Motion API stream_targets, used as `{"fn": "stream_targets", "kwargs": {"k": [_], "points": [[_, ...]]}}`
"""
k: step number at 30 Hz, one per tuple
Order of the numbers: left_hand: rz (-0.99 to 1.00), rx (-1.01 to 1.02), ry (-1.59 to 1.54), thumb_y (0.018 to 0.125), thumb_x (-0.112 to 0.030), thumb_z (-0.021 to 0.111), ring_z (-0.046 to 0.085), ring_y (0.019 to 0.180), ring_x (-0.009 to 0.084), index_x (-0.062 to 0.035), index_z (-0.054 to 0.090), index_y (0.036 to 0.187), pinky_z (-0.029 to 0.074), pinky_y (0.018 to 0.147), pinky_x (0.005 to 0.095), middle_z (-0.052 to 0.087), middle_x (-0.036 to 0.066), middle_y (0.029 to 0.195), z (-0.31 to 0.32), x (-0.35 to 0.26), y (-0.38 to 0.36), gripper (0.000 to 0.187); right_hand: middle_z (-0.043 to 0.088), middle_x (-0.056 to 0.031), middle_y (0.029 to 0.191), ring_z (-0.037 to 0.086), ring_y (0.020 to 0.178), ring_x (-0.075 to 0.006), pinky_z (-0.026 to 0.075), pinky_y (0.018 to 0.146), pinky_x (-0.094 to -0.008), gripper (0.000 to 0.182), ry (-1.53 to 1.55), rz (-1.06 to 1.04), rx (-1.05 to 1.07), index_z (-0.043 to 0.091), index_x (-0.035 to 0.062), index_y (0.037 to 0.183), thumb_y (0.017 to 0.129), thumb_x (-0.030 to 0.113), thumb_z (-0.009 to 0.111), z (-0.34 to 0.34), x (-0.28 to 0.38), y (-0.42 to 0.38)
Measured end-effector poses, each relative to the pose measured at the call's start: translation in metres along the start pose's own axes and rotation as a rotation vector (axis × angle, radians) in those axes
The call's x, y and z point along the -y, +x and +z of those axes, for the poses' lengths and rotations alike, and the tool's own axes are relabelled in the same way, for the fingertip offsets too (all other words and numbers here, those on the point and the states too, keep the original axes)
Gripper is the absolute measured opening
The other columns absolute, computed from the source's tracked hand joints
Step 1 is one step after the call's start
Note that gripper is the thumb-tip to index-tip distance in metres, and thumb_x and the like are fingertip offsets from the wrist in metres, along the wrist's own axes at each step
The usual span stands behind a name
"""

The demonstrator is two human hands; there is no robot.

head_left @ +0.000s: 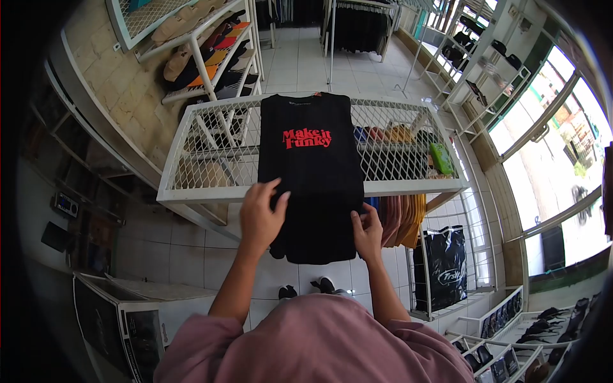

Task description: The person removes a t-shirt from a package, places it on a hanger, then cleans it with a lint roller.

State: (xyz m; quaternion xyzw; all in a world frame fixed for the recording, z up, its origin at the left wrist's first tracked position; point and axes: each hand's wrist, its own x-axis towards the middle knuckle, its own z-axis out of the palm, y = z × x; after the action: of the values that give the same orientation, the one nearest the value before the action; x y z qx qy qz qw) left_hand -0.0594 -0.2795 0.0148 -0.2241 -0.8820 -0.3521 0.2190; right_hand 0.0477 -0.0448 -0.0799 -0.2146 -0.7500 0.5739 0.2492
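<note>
A black T-shirt (311, 175), folded narrow, lies on the white mesh-topped table (167, 185) with its collar at the far end. Red lettering on its chest reads "Make it Funky". The lower part hangs past the table's near edge. My left hand (260, 214) is over the shirt's left side, thumb and forefinger apart, with nothing seen between them. At the lower right edge, my right hand (368, 234) pinches the cloth, thumb on top and the other fingers partly hidden.
A green packet (440, 158) rests at the table's right end. Coloured garments (403, 220) show under the mesh. A black printed bag (445, 265) stands at right. Caps fill a white rack (198, 64) at left; a box-like case (121, 319) stands lower left.
</note>
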Motion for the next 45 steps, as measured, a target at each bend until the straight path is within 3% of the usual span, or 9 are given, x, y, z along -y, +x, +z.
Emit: {"fn": "stream_targets", "kwargs": {"k": [8,17,22,27,31,35,41,43,45], "points": [[0.278,0.079,0.037,0.090,-0.039,0.075,0.065,0.094,0.0303,-0.0075,0.073,0.099,0.054,0.081,0.0420,0.067,0.010,0.093,0.168,-0.015,0.152,0.033,0.064,-0.0062,0.074,0.054,0.066,-0.0104,0.047,0.062,-0.0281,0.035,0.035,-0.057,-0.153,0.064,-0.0017,0.094,0.092,0.030,0.079,0.019,0.008,0.022],[0.043,0.080,0.280,0.093,-0.034,0.068,0.060,0.113,0.0359,-0.0084,0.068,0.104,0.049,0.085,0.0533,0.065,0.013,0.114,0.247,-0.029,0.194,0.028,0.059,-0.0042,0.073,0.051,0.063,-0.0119,0.046,0.061,-0.0277,0.037,0.071,-0.073,-0.230,0.061,0.0001,0.095,0.083,0.023,0.087,0.033,0.012,0.017],[-0.244,-0.003,-0.195,0.100,-0.030,0.060,0.066,0.095,0.0434,-0.0068,0.062,0.100,0.051,0.082,0.0530,0.070,0.019,0.098,0.254,0.000,0.213,0.023,0.066,-0.0100,0.082,0.063,0.070,-0.0186,0.052,0.067,-0.0306,0.031,0.009,-0.150,-0.211,0.065,-0.0002,0.103,0.083,0.014,0.084,0.033,0.041,0.015],[-0.290,-0.122,-0.633,0.103,-0.034,0.061,0.065,0.088,0.0218,0.0024,0.062,0.108,0.051,0.080,0.0370,0.068,0.013,0.093,0.204,0.082,0.226,0.037,0.072,-0.0172,0.099,0.072,0.088,-0.0279,0.056,0.074,-0.0346,0.040,-0.153,-0.555,0.155,0.068,0.0008,0.120,0.085,0.017,0.081,0.052,0.082,0.013],[-0.295,-0.051,-0.652,0.107,-0.034,0.057,0.061,0.091,0.0155,0.0020,0.060,0.113,0.049,0.084,0.0317,0.064,0.007,0.097,0.177,0.126,0.201,0.036,0.073,-0.0132,0.090,0.072,0.075,-0.0302,0.057,0.070,-0.0384,0.029,-0.157,-0.529,0.378,0.074,0.0037,0.110,0.088,0.023,0.078,0.061,0.106,0.036],[-0.299,-0.097,-0.717,0.108,-0.029,0.055,0.052,0.078,0.0094,-0.0017,0.059,0.111,0.045,0.073,0.0278,0.058,0.001,0.087,0.173,0.116,0.190,0.028,0.071,-0.0127,0.084,0.069,0.072,-0.0281,0.054,0.067,-0.0384,0.015,-0.169,-0.636,-0.057,0.072,0.0018,0.099,0.090,0.014,0.072,0.081,0.096,0.142],[-0.316,-0.128,-0.858,0.109,-0.025,0.053,0.040,0.067,0.0056,-0.0039,0.054,0.105,0.036,0.061,0.0254,0.047,-0.003,0.077,0.166,0.099,0.187,0.021,0.071,-0.0239,0.103,0.066,0.099,-0.0434,0.053,0.088,-0.0478,0.037,-0.579,-0.297,0.107,0.070,-0.0010,0.110,0.088,0.029,0.074,0.095,0.067,0.224],[-0.304,-0.152,-0.817,0.110,-0.025,0.053,0.039,0.067,0.0035,-0.0056,0.055,0.107,0.033,0.061,0.0235,0.049,-0.005,0.077,0.164,0.095,0.183,0.020,0.071,-0.0236,0.104,0.069,0.095,-0.0377,0.053,0.087,-0.0437,0.041,-0.541,-0.218,0.161,0.069,-0.0037,0.112,0.089,0.030,0.075,0.097,0.056,0.238],[-0.295,-0.198,-0.833,0.109,-0.025,0.054,0.037,0.066,0.0029,-0.0053,0.054,0.106,0.032,0.060,0.0232,0.048,-0.005,0.076,0.160,0.090,0.183,0.020,0.072,-0.0086,0.100,0.067,0.084,-0.0208,0.051,0.078,-0.0321,0.034,0.112,-0.072,0.131,0.070,-0.0024,0.110,0.095,0.028,0.072,0.106,0.022,0.264]]}}
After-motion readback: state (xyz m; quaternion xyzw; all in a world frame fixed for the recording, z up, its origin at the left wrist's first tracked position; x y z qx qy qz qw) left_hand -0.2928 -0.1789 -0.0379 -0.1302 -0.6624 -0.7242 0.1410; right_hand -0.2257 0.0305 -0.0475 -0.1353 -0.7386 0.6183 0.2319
